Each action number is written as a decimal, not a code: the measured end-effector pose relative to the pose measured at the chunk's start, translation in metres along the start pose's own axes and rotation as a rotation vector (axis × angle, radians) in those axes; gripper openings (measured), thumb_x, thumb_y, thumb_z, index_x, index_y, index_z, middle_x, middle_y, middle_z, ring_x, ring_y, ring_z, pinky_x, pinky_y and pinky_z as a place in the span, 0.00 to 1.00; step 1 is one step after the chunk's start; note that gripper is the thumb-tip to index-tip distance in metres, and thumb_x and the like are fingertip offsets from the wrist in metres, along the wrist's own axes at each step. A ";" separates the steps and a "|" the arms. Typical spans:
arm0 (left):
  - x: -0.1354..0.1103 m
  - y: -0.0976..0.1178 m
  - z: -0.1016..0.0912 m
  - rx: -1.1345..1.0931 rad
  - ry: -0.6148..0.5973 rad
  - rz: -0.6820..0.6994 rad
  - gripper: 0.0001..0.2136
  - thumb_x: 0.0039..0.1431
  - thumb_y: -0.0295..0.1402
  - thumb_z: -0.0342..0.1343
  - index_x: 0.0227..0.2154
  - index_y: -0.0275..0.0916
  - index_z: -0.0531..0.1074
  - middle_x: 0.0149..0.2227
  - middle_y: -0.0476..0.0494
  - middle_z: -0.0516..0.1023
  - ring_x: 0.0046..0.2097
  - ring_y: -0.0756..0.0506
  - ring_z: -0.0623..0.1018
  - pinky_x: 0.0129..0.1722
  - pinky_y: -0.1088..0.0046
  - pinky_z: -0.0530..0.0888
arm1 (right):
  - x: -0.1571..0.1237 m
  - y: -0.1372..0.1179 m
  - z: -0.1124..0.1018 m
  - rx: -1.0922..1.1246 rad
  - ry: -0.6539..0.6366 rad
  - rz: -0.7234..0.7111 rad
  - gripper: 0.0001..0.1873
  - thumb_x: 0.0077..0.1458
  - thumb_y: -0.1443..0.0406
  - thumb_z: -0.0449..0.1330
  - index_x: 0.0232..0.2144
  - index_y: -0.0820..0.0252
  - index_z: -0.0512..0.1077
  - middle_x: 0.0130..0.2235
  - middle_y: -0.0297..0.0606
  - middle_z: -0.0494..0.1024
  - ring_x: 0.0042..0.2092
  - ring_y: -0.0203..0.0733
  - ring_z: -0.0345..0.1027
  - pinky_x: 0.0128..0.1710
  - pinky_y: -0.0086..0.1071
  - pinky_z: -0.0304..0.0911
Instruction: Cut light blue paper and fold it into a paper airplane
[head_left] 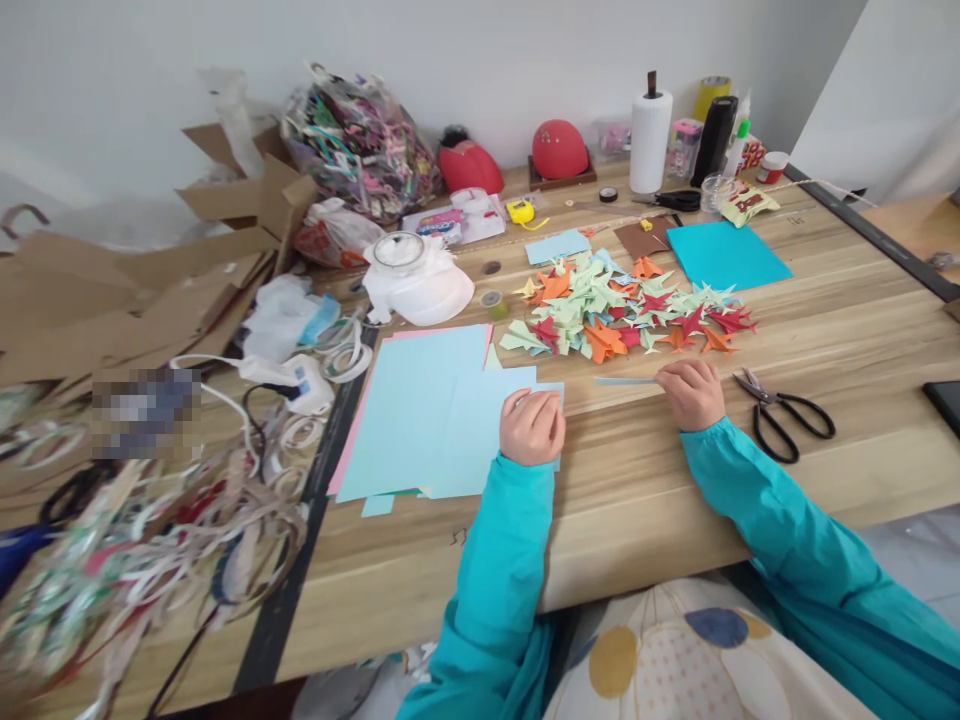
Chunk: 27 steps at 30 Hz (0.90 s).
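My right hand (690, 395) is closed on one end of a thin light-blue paper strip (624, 381), which points left just above the table. My left hand (532, 427) is curled closed over the right edge of the light-blue paper sheets (427, 410); its fingertips are hidden, so anything in them cannot be made out. Beyond both hands lies a heap of small folded paper pieces (592, 295) in pale green, orange, red and blue. Black-handled scissors (780, 405) rest beside my right hand, their blades slightly apart.
A bright blue square sheet (727, 255) lies behind the heap. Left of it are a green tape roll (493, 304) and a white bag (420, 285). A power strip (307, 385) and tangled ribbons (217, 540) crowd the left. Bottles and a white roll (651, 142) stand along the wall.
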<state>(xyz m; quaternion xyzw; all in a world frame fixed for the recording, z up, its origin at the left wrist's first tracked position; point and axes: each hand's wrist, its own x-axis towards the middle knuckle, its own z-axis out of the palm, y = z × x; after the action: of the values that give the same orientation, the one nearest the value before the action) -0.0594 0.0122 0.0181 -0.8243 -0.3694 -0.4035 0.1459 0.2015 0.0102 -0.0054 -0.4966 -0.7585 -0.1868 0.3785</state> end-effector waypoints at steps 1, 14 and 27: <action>0.001 0.004 0.001 0.004 0.009 0.001 0.09 0.52 0.22 0.51 0.36 0.36 0.70 0.36 0.40 0.79 0.38 0.45 0.77 0.45 0.62 0.68 | 0.000 -0.002 0.000 0.004 -0.010 -0.026 0.08 0.54 0.71 0.56 0.31 0.55 0.73 0.34 0.33 0.79 0.40 0.38 0.66 0.40 0.33 0.55; -0.003 0.041 0.034 -0.062 -0.118 0.175 0.08 0.56 0.23 0.48 0.33 0.35 0.72 0.32 0.42 0.79 0.36 0.45 0.76 0.43 0.63 0.68 | 0.000 -0.042 0.000 0.173 -0.133 -0.236 0.06 0.54 0.68 0.57 0.34 0.56 0.73 0.35 0.34 0.78 0.41 0.38 0.65 0.45 0.36 0.54; 0.001 0.029 0.019 -0.051 -0.096 0.180 0.11 0.54 0.21 0.46 0.34 0.38 0.72 0.33 0.44 0.80 0.38 0.45 0.77 0.44 0.61 0.65 | 0.001 -0.022 -0.007 0.183 -0.094 -0.197 0.05 0.53 0.68 0.56 0.29 0.57 0.73 0.33 0.34 0.79 0.39 0.39 0.67 0.44 0.39 0.55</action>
<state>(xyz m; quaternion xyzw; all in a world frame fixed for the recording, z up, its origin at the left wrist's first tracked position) -0.0275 0.0033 0.0086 -0.8760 -0.2900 -0.3581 0.1425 0.1837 -0.0032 0.0022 -0.3913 -0.8344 -0.1297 0.3657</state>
